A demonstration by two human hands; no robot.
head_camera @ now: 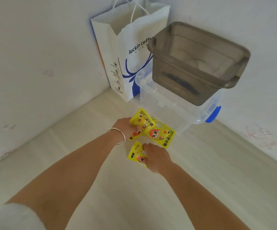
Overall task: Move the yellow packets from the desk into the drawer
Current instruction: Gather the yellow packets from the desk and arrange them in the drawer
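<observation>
Three yellow packets with a cartoon figure lie on the pale desk. My left hand, with a silver bangle on the wrist, grips the far packet at its left edge. A second packet lies partly under it to the right, untouched. My right hand is closed on the near packet, covering its right half. No drawer is in view.
A white paper coffee bag stands in the back corner against the walls. Right of it sits a clear plastic box with blue clips, and a grey translucent tub is stacked on top of it.
</observation>
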